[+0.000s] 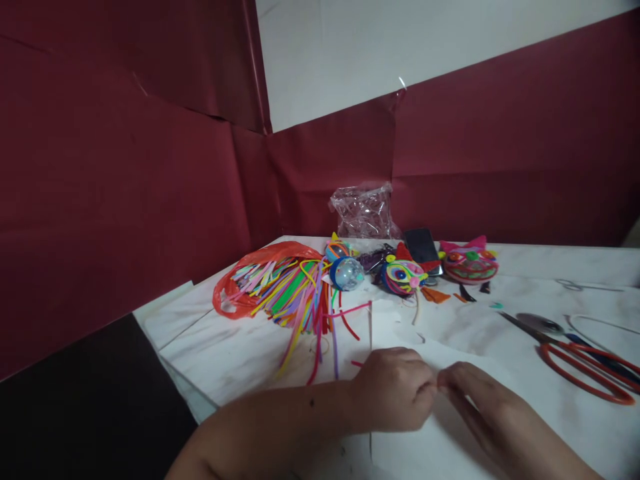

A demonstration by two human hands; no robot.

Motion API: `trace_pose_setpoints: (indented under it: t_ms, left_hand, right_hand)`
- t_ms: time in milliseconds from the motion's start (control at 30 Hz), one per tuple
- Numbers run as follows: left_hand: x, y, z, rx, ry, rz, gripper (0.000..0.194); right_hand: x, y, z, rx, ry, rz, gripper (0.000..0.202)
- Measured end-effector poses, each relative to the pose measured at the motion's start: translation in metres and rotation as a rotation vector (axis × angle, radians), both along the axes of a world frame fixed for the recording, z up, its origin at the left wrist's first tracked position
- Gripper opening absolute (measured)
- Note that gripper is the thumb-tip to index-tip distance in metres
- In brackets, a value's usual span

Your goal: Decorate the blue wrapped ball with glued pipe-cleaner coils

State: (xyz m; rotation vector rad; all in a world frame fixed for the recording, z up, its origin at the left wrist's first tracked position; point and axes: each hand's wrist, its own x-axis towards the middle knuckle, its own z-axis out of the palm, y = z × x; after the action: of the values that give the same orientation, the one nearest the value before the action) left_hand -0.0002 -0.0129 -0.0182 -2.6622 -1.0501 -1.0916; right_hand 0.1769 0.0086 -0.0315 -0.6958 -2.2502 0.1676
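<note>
At the lower middle, my left hand (pixel 400 390) has its fingers curled into a pinch over a sheet of white paper (pixel 415 453). My right hand (pixel 480 400) meets it fingertip to fingertip, its thumb and fingers also pinched. Whatever lies between the fingertips is too small to make out. Beyond my left hand a pink pipe cleaner (pixel 350 311) lies by the paper's edge. A pile of colourful pipe cleaners (pixel 295 293) spreads from a red plastic bag (pixel 225 293) to the left.
Decorated balls (pixel 404 277) stand at the back, near a clear ball (pixel 347 274), a dark phone (pixel 421 247) and a clear plastic bag (pixel 364 210). Orange-handled scissors (pixel 580 383) lie at right, with small tweezers or scissors (pixel 575 286) behind. Red sheeting (pixel 510 147) covers the walls.
</note>
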Motion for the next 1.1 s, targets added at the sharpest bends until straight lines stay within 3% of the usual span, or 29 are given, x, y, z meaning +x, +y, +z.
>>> trace_pose_setpoints:
  t_ms: [200,333,433,533,667,733,967,1100]
  left_hand:
    - [0.003,0.001,0.0,-0.135,-0.367,0.011,0.01]
    - [0.007,-0.002,-0.002,-0.208,-0.425,0.029,0.01]
    - [0.006,-0.002,-0.004,-0.262,-0.382,0.078,0.011]
    - [0.004,0.001,-0.007,-0.2,-0.228,0.079,0.013]
    - [0.001,0.005,-0.012,-0.108,0.023,0.037,0.015]
    - [0.0,0.006,-0.014,-0.098,0.057,-0.003,0.014]
    - [0.005,0.004,-0.006,-0.199,-0.448,0.059,0.009]
    - [0.008,0.0,-0.004,-0.229,-0.513,0.056,0.009]
  right_hand:
    - [0.001,-0.001,0.001,-0.216,0.116,-0.028,0.016]
    - [0.001,-0.004,0.003,-0.264,0.105,-0.036,0.019]
    - [-0.001,-0.002,0.002,-0.182,0.086,-0.045,0.018]
    - [-0.001,0.002,0.0,-0.08,0.025,-0.017,0.016]
    - [0.002,0.008,-0.002,0.034,-0.11,0.049,0.016]
    - [0.004,0.009,-0.003,0.04,-0.14,0.072,0.017]
    - [0.003,0.008,-0.005,-0.305,0.073,-0.066,0.02]
    - [0.001,0.003,-0.005,-0.306,0.115,-0.073,0.02]
